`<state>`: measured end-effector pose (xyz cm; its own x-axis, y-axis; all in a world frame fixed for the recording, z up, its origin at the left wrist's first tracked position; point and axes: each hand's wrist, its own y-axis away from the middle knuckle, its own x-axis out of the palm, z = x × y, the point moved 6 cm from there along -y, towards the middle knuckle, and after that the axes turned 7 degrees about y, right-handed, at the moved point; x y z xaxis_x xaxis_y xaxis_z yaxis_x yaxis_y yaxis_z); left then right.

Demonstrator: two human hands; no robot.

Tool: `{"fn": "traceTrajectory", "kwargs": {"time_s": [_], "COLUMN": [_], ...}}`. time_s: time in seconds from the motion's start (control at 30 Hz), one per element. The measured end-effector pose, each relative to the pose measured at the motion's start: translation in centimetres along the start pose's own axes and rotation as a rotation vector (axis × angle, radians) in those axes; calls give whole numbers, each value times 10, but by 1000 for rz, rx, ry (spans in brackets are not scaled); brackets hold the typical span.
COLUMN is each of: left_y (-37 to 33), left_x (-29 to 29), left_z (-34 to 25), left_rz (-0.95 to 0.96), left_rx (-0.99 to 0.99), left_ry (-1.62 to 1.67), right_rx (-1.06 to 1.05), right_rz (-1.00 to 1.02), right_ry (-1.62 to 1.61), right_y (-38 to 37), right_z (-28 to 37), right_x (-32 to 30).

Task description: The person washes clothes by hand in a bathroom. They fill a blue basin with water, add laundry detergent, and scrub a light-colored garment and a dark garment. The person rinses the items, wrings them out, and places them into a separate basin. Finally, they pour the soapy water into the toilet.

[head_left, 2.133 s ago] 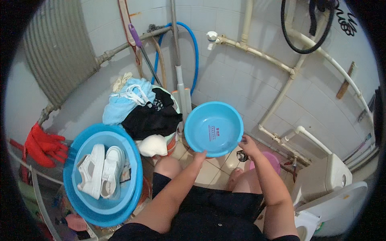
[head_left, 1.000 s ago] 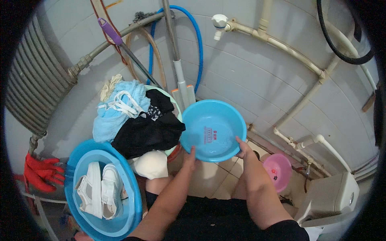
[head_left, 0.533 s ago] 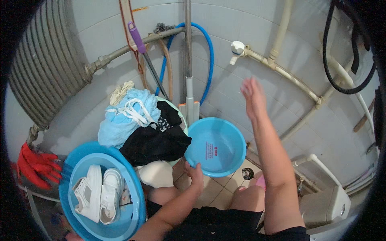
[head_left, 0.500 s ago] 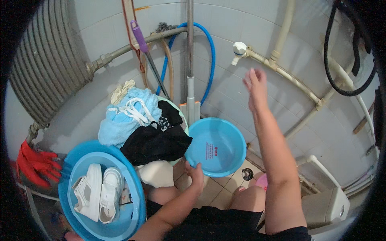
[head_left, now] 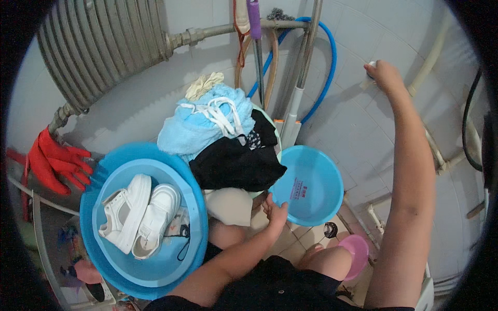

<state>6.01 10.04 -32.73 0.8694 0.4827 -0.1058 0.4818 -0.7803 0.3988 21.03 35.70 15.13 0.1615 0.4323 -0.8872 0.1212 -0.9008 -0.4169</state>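
My right hand (head_left: 387, 76) is stretched out to the wall, its fingers closed round the white knob of a tap (head_left: 372, 64); most of the tap is hidden behind the hand. My left hand (head_left: 275, 210) grips the near left rim of an empty light blue basin (head_left: 316, 184), which sits low in the corner beneath the tap. Close by on the left, a pile of clothes has a black garment (head_left: 236, 165) in front, a light blue towel-like cloth (head_left: 205, 124) behind and white straps on top.
On the left, white shoes (head_left: 129, 212) lie in a blue basin (head_left: 104, 179) nested in a larger one. Red rubber gloves (head_left: 54, 160) hang beyond it. A blue hose (head_left: 333, 62), pipes and a purple-handled tool (head_left: 253, 18) line the wall. A pink basin (head_left: 358, 254) stands by my leg.
My right hand has gone from open beside the tap to closed on its knob. The view has swung left and down. My left hand stays at the basin's rim.
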Motion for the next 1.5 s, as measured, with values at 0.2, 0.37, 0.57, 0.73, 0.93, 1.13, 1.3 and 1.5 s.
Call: {"fn": "traceTrajectory", "kwargs": {"time_s": [0.2, 0.37, 0.57, 0.73, 0.93, 1.13, 1.3, 1.5], "left_y": [0, 7, -5, -24, -11, 7, 19, 35], "left_x": [0, -2, 6, 22, 18, 1, -3, 21], "left_z": [-6, -12, 7, 37, 11, -13, -23, -72], "left_rz": [18, -9, 1, 16, -21, -14, -80, 105], "left_rx": [17, 35, 28, 73, 36, 69, 437, 209], "left_ry": [6, 7, 2, 153, 14, -47, -44, 395], "right_rx": [-75, -180, -407, -462, -419, -137, 561, 936], "right_rz": [71, 127, 58, 33, -418, -289, 287, 383], "right_ry": [-2, -21, -134, -198, -104, -673, -1633, -2052], "right_y": [-9, -4, 5, 9, 47, 202, 328, 366], "right_z": [-3, -3, -8, 0, 1, 7, 10, 21], "right_x": [2, 0, 8, 11, 18, 137, 267, 296]}}
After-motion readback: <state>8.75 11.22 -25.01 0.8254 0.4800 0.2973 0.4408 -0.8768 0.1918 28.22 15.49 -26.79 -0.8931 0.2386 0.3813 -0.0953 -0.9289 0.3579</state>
